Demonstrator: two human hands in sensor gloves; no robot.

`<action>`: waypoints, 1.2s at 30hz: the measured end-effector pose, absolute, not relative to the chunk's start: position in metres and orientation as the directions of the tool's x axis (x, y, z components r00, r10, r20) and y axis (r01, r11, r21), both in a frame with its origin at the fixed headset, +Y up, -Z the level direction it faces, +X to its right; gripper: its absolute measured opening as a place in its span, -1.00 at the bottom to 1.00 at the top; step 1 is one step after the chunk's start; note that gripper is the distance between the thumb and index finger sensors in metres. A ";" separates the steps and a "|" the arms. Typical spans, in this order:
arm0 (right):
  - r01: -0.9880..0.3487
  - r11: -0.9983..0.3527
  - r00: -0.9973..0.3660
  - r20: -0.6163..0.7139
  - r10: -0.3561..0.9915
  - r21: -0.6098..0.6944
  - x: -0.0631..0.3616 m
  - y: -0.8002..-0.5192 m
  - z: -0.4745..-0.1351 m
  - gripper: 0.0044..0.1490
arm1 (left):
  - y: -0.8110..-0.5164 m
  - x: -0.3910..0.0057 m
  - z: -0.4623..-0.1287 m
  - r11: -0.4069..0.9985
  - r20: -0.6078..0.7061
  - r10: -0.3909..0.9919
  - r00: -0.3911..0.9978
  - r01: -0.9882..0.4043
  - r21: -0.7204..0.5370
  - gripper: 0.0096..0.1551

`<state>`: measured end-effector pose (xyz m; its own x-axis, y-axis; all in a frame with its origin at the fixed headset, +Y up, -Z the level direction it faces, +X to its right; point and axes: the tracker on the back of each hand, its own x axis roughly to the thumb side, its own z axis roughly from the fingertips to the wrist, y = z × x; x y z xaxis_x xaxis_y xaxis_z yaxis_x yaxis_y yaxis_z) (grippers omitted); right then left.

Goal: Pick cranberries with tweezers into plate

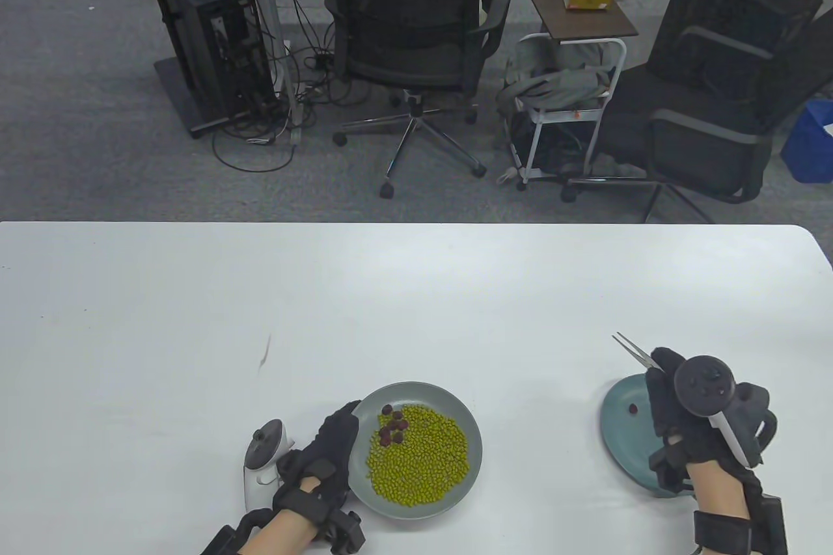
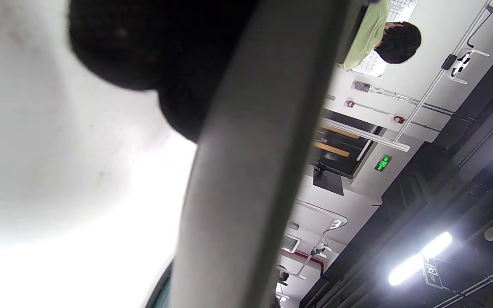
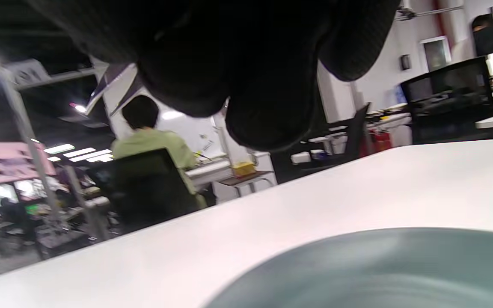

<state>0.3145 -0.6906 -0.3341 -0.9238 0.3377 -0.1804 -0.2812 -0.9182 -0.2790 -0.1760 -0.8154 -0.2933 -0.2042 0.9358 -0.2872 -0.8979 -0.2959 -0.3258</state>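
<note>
A grey plate (image 1: 449, 400) near the table's front holds a heap of green beans (image 1: 420, 454) and a few dark red cranberries (image 1: 392, 426) at its upper left. My left hand (image 1: 328, 451) rests against that plate's left rim; its rim (image 2: 246, 171) fills the left wrist view. A teal plate (image 1: 621, 434) at the right holds one cranberry (image 1: 632, 408). My right hand (image 1: 677, 402) hovers over the teal plate and grips metal tweezers (image 1: 631, 350), whose tips point up-left past the plate's edge and are empty. The teal plate (image 3: 379, 269) also shows in the right wrist view.
The white table (image 1: 416, 295) stretches wide behind both plates, with a small brown mark (image 1: 265, 353) at left. Office chairs (image 1: 416, 28), a computer tower (image 1: 208, 34) and a side table (image 1: 576, 5) stand on the floor beyond the far edge.
</note>
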 end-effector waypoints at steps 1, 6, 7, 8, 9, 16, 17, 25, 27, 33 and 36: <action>-0.288 -0.912 -0.933 -0.126 0.336 -0.293 0.301 -0.691 -0.333 -0.36 | -0.815 -0.176 -0.293 -0.295 -0.287 0.936 -0.204 -0.898 -0.326 -0.30; -0.216 -0.923 -0.975 0.113 0.189 -0.319 0.231 -0.691 -0.320 -0.36 | -0.816 -0.174 -0.294 -0.276 -0.283 0.942 -0.183 -0.901 -0.335 -0.30; -0.215 -0.923 -0.972 0.163 0.170 -0.320 0.216 -0.691 -0.315 -0.37 | -0.816 -0.173 -0.294 -0.277 -0.285 0.941 -0.182 -0.898 -0.341 -0.30; -0.215 -0.923 -0.969 0.190 0.160 -0.320 0.208 -0.691 -0.312 -0.37 | -0.816 -0.173 -0.294 -0.275 -0.286 0.941 -0.179 -0.898 -0.345 -0.30; -0.223 -0.922 -0.956 0.256 0.144 -0.316 0.192 -0.692 -0.306 -0.37 | -0.816 -0.172 -0.294 -0.274 -0.290 0.941 -0.174 -0.896 -0.350 -0.30; -0.143 -0.923 -0.892 0.450 -0.036 -0.358 0.131 -0.701 -0.284 -0.37 | -0.819 -0.166 -0.292 -0.281 -0.310 0.936 -0.166 -0.884 -0.374 -0.31; -0.136 -0.924 -0.885 0.463 -0.048 -0.357 0.128 -0.703 -0.284 -0.37 | -0.819 -0.165 -0.292 -0.280 -0.311 0.936 -0.164 -0.883 -0.377 -0.30; -0.131 -0.930 -0.849 0.523 -0.072 -0.342 0.117 -0.711 -0.282 -0.38 | -0.820 -0.163 -0.292 -0.274 -0.307 0.939 -0.157 -0.880 -0.387 -0.30; -0.139 -0.929 -0.843 0.533 -0.071 -0.343 0.116 -0.712 -0.281 -0.38 | -0.820 -0.163 -0.291 -0.269 -0.301 0.941 -0.153 -0.881 -0.390 -0.31; -0.112 -0.922 -0.833 0.541 -0.116 -0.370 0.113 -0.713 -0.279 -0.37 | -0.821 -0.163 -0.292 -0.259 -0.290 0.945 -0.148 -0.881 -0.395 -0.31; -0.114 -0.920 -0.830 0.545 -0.119 -0.374 0.113 -0.713 -0.278 -0.38 | -0.822 -0.163 -0.292 -0.256 -0.286 0.947 -0.146 -0.881 -0.397 -0.30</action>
